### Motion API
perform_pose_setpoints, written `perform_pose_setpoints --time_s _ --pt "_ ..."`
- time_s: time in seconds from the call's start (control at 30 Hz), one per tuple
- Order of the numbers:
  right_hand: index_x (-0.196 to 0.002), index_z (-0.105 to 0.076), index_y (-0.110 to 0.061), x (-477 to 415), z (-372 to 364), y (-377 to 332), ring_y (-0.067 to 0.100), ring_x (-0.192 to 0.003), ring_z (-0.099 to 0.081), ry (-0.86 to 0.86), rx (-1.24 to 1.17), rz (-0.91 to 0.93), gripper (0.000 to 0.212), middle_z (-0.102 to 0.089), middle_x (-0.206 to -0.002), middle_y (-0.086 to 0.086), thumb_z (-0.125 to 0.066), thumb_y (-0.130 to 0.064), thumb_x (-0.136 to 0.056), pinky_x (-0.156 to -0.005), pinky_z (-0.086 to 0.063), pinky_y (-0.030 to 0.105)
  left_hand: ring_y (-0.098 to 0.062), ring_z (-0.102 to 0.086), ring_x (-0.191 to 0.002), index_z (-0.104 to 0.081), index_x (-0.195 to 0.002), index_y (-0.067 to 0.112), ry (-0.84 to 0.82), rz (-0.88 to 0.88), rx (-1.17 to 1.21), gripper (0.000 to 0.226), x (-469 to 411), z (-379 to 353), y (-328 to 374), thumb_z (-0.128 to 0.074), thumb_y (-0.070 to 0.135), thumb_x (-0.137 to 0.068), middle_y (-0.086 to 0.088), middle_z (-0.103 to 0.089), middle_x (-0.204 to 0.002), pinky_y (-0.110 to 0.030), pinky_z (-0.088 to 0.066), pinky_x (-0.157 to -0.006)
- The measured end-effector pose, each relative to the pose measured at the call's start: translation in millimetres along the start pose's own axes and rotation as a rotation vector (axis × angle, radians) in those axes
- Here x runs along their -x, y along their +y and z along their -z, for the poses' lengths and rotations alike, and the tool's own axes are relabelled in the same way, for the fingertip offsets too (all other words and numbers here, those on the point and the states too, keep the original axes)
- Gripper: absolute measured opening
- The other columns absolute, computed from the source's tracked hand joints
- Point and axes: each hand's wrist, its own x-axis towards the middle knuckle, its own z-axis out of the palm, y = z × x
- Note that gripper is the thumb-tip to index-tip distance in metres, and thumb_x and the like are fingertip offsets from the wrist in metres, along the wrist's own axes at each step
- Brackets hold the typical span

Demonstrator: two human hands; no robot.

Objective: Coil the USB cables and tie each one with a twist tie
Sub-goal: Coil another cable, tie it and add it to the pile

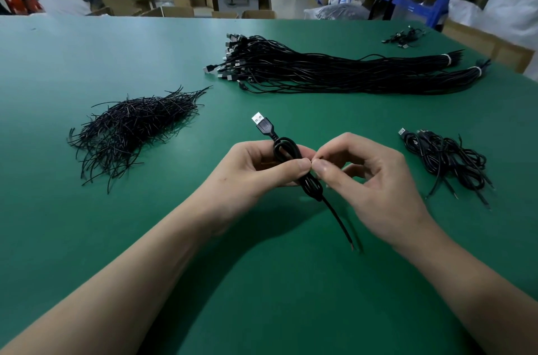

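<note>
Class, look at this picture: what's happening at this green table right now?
A person is bundling cables bare-handed. The left hand holds a coiled USB cable above the green table, plug pointing away, while the right hand pinches the coil's middle; any twist tie there is hidden by the fingers. A pile of twist ties lies to the left, a long bundle of uncoiled cables lies farther back, and a few coiled cables sit to the right.

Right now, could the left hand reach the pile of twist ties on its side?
Probably yes: only bare table lies between the left hand and the twist ties, though it grips the coiled cable.
</note>
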Motion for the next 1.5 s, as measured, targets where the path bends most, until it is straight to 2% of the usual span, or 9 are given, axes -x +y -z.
perform_pose_setpoints --time_s 0.2,0.3,0.43,0.67,0.77,0.97,1.2,1.37,1.5 --pt "-0.087 -0.070 -0.023 0 2 -1 0.015 -0.076 -0.067 0.015 0.025 0.043 0.008 -0.070 -0.079 -0.006 -0.068 -0.019 -0.093 -0.065 -0.049 0.022 -0.015 -0.068 -0.089 -0.075 -0.104 0.009 -0.024 -0.036 -0.062 0.021 0 1 -1 -0.069 0.025 -0.091 -0.006 -0.075 -0.095 -0.032 -0.056 -0.091" --pt "-0.087 -0.070 -0.024 0 1 0 0.016 -0.073 -0.067 0.016 -0.049 0.018 0.007 -0.069 -0.079 -0.006 -0.067 -0.022 -0.093 -0.064 -0.053 0.032 -0.015 -0.064 -0.084 -0.070 -0.103 0.008 -0.034 -0.084 -0.122 0.017 -1 0 -1 -0.064 0.022 -0.094 -0.001 -0.070 -0.088 -0.039 -0.054 -0.086" --pt "-0.088 -0.070 -0.025 0 0 1 0.017 -0.074 -0.066 0.026 -0.101 0.002 0.007 -0.070 -0.081 -0.004 -0.066 -0.028 -0.092 -0.064 -0.055 0.047 -0.010 -0.060 -0.077 -0.066 -0.102 0.008 -0.053 -0.124 -0.181 0.018 0 -3 -1 -0.060 0.024 -0.097 0.005 -0.066 -0.084 -0.025 -0.050 -0.074" --pt "-0.088 -0.070 -0.022 0 0 1 0.016 -0.073 -0.067 0.055 -0.116 -0.019 0.005 -0.070 -0.081 -0.003 -0.068 -0.021 -0.092 -0.064 -0.053 0.042 -0.010 -0.060 -0.079 -0.066 -0.101 0.010 -0.032 -0.128 -0.163 0.018 -1 -5 -3 -0.059 0.025 -0.098 -0.003 -0.067 -0.085 -0.026 -0.049 -0.070" --pt "-0.091 -0.072 -0.026 -1 2 1 0.015 -0.083 -0.070 0.015 0.014 0.001 0.004 -0.072 -0.086 -0.008 -0.070 -0.021 -0.091 -0.067 -0.054 0.032 -0.007 -0.067 -0.080 -0.066 -0.099 0.007 -0.035 -0.086 -0.094 0.016 -1 -4 -4 -0.062 0.023 -0.097 0.007 -0.073 -0.086 -0.028 -0.056 -0.071" --pt "-0.093 -0.076 -0.019 -4 8 5 0.015 -0.081 -0.068 -0.001 0.220 0.125 0.004 -0.072 -0.087 -0.011 -0.074 -0.019 -0.089 -0.065 -0.051 0.029 -0.016 -0.072 -0.074 -0.065 -0.092 0.005 -0.036 0.034 0.089 0.020 0 -7 -3 -0.063 0.024 -0.086 -0.007 -0.076 -0.082 -0.027 -0.060 -0.069" --pt "-0.087 -0.075 -0.024 -3 8 7 0.010 -0.083 -0.068 -0.019 0.234 0.072 0.003 -0.072 -0.083 -0.014 -0.073 -0.023 -0.089 -0.064 -0.049 0.032 -0.018 -0.074 -0.067 -0.063 -0.108 0.006 -0.024 0.087 0.125 0.029 1 -9 -2 -0.067 0.021 -0.084 -0.007 -0.075 -0.075 -0.029 -0.062 -0.066" --pt "-0.085 -0.072 -0.023 -3 9 13 0.015 -0.072 -0.064 -0.185 0.192 -0.063 0.013 -0.070 -0.080 -0.016 -0.066 -0.020 -0.096 -0.064 -0.049 0.042 -0.020 -0.076 -0.068 -0.064 -0.118 0.011 -0.058 0.123 0.094 0.036 2 -8 0 -0.068 0.021 -0.084 -0.011 -0.076 -0.078 -0.026 -0.060 -0.062" --pt "-0.088 -0.067 -0.025 -3 8 11 0.023 -0.070 -0.061 -0.234 0.188 -0.021 0.014 -0.067 -0.077 -0.004 -0.059 -0.026 -0.099 -0.062 -0.047 0.046 -0.018 -0.075 -0.068 -0.062 -0.119 0.003 -0.064 0.151 0.089 0.041 2 -7 2 -0.069 0.022 -0.083 -0.009 -0.077 -0.079 -0.025 -0.061 -0.063"
